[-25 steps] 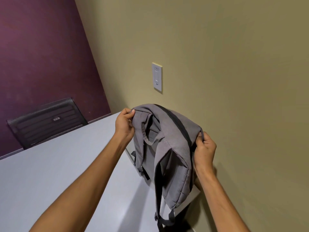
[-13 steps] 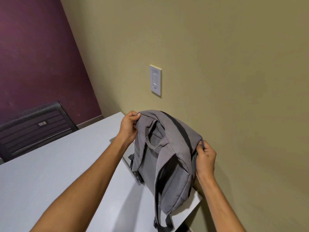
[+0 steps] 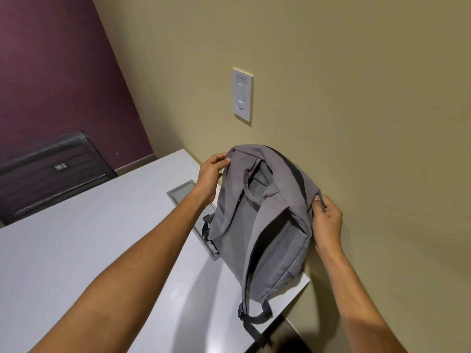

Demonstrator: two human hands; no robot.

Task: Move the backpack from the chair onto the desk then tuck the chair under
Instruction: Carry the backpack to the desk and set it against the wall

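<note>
Both my hands are on the backpack (image 3: 265, 225). Left hand (image 3: 210, 179) pinches the fabric at the top left corner, fingers curled onto the cloth. Right hand (image 3: 327, 222) pinches the top right edge near the zipper side, thumb and fingertips pressed together on a fold.

The bag stands roughly upright on the desk (image 3: 89, 245), at the near right corner beside the tan wall (image 3: 356, 98). Its base looks set down on the surface, partly covering the grey cable hatch (image 3: 183, 193). One strap (image 3: 251, 319) hangs over the desk's near edge.

Key relation: the bag's long axis runs from its top, between my two hands, down toward me to the base at the desk edge. It sits between my hands, top end at my fingers, leaning a little my way. Left hand is on the desk side, right hand on the wall side; neither is clearly nearer.

My read: placement is nearly done, only letting go is left. The base is close to the corner, so it could slump or slide off; I'd nudge it inward before releasing.

A black chair (image 3: 53, 174) sits at the far side of the desk. The chair I must tuck in is not in view, likely behind or below me.
</note>
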